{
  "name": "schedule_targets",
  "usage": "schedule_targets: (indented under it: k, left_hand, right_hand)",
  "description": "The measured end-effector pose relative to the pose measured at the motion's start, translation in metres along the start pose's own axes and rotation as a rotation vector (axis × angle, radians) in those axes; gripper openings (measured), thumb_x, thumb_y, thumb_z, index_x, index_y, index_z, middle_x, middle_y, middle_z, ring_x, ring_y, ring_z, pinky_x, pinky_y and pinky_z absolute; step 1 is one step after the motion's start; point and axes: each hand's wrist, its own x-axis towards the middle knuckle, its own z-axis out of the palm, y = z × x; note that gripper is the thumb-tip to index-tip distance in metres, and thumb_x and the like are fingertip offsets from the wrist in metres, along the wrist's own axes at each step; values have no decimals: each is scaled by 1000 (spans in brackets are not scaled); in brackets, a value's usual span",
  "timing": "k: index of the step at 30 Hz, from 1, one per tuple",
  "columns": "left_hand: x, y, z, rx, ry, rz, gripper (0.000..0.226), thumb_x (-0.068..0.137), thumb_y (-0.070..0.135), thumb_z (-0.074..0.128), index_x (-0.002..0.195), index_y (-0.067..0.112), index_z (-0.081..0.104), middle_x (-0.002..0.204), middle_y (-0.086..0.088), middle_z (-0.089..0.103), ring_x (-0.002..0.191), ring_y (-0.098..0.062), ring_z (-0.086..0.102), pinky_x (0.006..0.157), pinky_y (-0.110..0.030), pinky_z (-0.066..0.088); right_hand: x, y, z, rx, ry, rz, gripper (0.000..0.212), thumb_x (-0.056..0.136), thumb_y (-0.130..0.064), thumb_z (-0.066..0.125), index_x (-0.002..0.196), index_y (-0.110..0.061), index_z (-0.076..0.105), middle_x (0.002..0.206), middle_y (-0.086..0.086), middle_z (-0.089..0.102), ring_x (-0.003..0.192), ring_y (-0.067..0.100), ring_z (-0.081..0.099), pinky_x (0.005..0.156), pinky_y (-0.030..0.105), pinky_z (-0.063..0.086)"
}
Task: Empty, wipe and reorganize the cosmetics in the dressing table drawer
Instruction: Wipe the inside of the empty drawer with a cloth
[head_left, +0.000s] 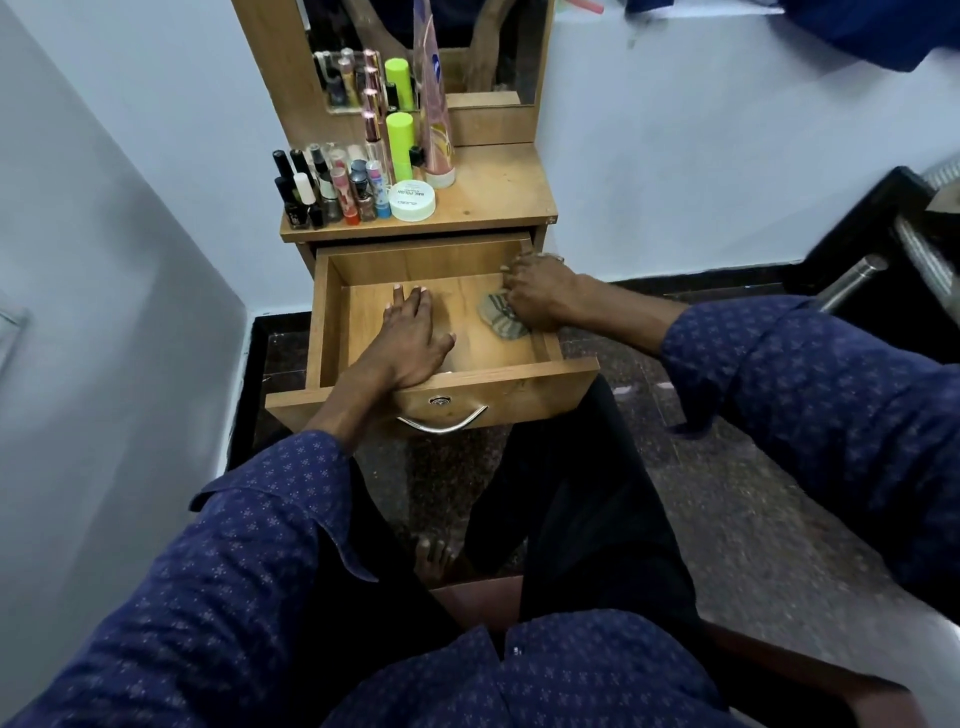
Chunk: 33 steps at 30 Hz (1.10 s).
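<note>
The wooden drawer (540, 387) of the dressing table is pulled out and holds no cosmetics. My left hand (410, 338) lies flat on the drawer floor, fingers spread, wrist over the front edge. My right hand (537, 296) is closed on a crumpled striped cloth (501, 318) pressed to the drawer floor near the right wall. Several cosmetics (332, 184) stand on the left of the tabletop: nail polish bottles, lipsticks, a white round jar (413, 200), a lime-green bottle (401, 145) and a tall pink tube (435, 124).
The tabletop (498, 192) to the right of the cosmetics is bare wood. A mirror (467, 47) stands behind it. Pale walls close in at left and behind. A dark metal-legged piece of furniture (883, 260) stands at right. My knees sit under the drawer's handle (444, 423).
</note>
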Motion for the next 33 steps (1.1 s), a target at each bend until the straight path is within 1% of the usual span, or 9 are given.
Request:
schedule_targets:
  k: [6,11,15,18,21,23,27,30,33]
  left_hand:
    - [2,-4,1,-11,3,-12,80,111,43,40,166,3,-2,174,-16,-7,160,-32,-18,129,-42,-7]
    - [4,-1,6,-1,-10,9,78,111,42,38,165,3,-2,174,-16,-6,160,-32,-18,128,-42,-7]
    - [3,1,7,15,-39,11,77,112,41,38,165,3,-2,174,-16,-6,159,-32,-19,128,-43,-8]
    - [1,2,5,14,-38,10,77,112,41,38,165,3,-3,174,-16,-7,159,-32,-19,129,-43,-7]
    - [2,2,2,9,-31,-3,78,111,39,39,165,1,-3,174,-17,-7,159,-33,-19,129,-43,-7]
    - [2,1,1,-12,-32,-16,78,111,38,40,165,1,-3,174,-16,-8,159,-33,-19,129,-42,-8]
    - [1,-4,4,-25,-35,-27,78,112,39,39,165,3,-4,174,-15,-9,159,-31,-20,128,-41,-9]
    - [2,-2,5,-25,-37,-13,76,112,39,38,165,3,-3,174,-15,-9,159,-31,-21,128,-40,-9]
    - [3,2,7,-18,-40,-4,76,112,39,37,165,3,-2,174,-16,-7,159,-32,-19,128,-42,-8]
  right_hand:
    - [-13,-17,-13,-51,-356,-112,19,98,-23,62,99,-7,71,99,3,69,83,22,69,76,37,61]
    - [-7,0,-26,20,-470,-198,18,97,-25,65,105,-15,78,98,-1,73,88,23,69,85,48,62]
    - [7,6,-37,-43,-383,-72,21,93,-20,69,113,-15,74,110,3,71,86,21,65,70,35,53]
    - [18,7,-27,-113,-190,-16,32,96,-33,66,122,-15,70,129,3,65,112,25,66,83,35,55]
    - [22,11,-13,-101,-79,-4,36,98,-39,57,121,-13,70,129,7,67,116,28,64,100,48,54]
    - [12,4,-15,-76,-123,-30,35,99,-38,58,119,-12,70,125,9,70,111,28,67,96,42,55]
    - [-6,-19,-20,-47,-378,-96,21,97,-23,64,110,-9,72,103,6,66,80,20,65,66,33,53]
    - [-15,-23,-13,-9,-407,-93,19,97,-16,58,106,-8,73,100,6,67,81,22,67,70,37,60]
    - [-6,-16,-18,4,-405,-93,11,93,-11,60,90,-8,70,92,4,65,73,19,62,63,34,53]
